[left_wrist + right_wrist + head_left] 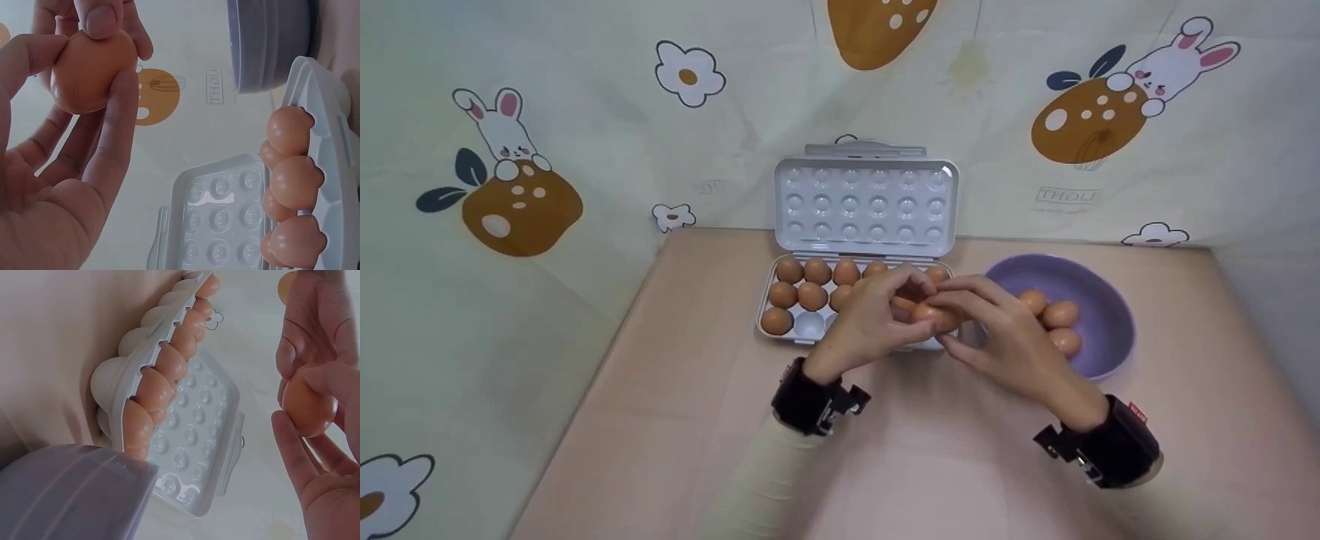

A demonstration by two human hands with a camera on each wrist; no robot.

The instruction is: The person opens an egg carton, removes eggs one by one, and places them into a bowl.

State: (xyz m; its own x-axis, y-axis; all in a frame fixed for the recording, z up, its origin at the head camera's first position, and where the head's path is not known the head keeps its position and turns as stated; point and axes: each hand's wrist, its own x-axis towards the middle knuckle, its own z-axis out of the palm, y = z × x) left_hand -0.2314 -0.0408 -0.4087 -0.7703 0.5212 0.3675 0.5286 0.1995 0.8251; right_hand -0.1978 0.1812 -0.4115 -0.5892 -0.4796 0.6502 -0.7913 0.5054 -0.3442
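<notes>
A brown egg is held up between both hands, over the front right of an egg box. My left hand pinches it between thumb and fingers, as its wrist view shows on the egg. From the other side my right hand also grips the egg, its thumb on the shell in the right wrist view. Below, the light-grey egg box stands with its dimpled lid raised. Brown eggs fill several of its cups; the hands cover part of the rows in the head view.
To the right of the box stands a purple bowl with three brown eggs visible in it. A pinkish cloth covers the table. Behind the box hangs a patterned sheet with rabbits and flowers.
</notes>
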